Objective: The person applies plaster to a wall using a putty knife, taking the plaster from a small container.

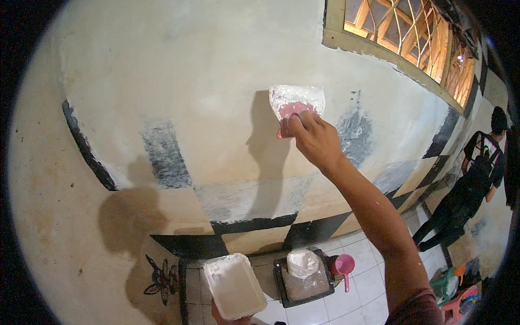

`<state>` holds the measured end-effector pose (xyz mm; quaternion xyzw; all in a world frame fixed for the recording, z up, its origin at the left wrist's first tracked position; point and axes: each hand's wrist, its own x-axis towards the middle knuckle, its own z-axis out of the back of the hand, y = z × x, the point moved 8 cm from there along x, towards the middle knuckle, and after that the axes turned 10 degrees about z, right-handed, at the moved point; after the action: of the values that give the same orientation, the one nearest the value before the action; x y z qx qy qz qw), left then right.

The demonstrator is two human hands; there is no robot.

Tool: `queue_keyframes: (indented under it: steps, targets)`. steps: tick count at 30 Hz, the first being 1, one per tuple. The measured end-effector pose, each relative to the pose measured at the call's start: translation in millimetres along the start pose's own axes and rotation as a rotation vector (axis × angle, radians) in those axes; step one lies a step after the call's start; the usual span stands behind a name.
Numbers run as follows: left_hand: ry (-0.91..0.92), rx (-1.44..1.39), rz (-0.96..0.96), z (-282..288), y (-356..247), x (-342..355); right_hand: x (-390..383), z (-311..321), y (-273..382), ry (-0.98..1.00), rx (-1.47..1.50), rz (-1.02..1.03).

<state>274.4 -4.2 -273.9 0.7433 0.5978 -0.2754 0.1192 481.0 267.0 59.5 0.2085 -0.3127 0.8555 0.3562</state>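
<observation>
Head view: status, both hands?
Right fingers gripping white-smeared scraper by wall, contact unclear. Left fingers holding white tray. Nothing seen blocking scraper.

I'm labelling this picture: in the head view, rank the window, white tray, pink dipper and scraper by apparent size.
Largest to smallest, as they look:
1. Window
2. White tray
3. Scraper
4. Pink dipper

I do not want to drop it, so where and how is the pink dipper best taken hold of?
The pink dipper is probably best taken by its handle, from the near side, because this part is slim and points that way.
</observation>
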Motion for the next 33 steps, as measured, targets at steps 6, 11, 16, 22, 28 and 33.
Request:
queue_keyframes:
  steps: [6, 11, 16, 22, 28, 33]
  targets:
    - [0.019, 0.034, 0.005, 8.4, 13.0, 7.1, -113.3, -162.9, 49.2, 0.137, -0.17, 0.28]
    - [0.044, 0.011, -0.002, 12.4, 11.1, 8.2, -145.9, -102.7, 86.3, 0.064, 0.196, 0.158]
    - [0.126, 0.091, -0.055, -0.1, 10.4, -3.3, -69.4, -29.5, -24.0, 0.026, 0.047, -0.275]
    - [0.076, 0.053, -0.036, 1.6, 9.2, -8.9, 42.7, 81.8, -46.7, -0.442, -0.136, -0.065]
    - [0.027, 0.02, -0.055, 12.6, 5.6, -6.9, 19.5, -11.9, -8.2, -0.324, 0.035, -0.051]
    - [0.032, 0.061, -0.078, 21.7, 6.4, -0.4, -93.4, -112.5, 69.4, -0.048, -0.049, 0.136]
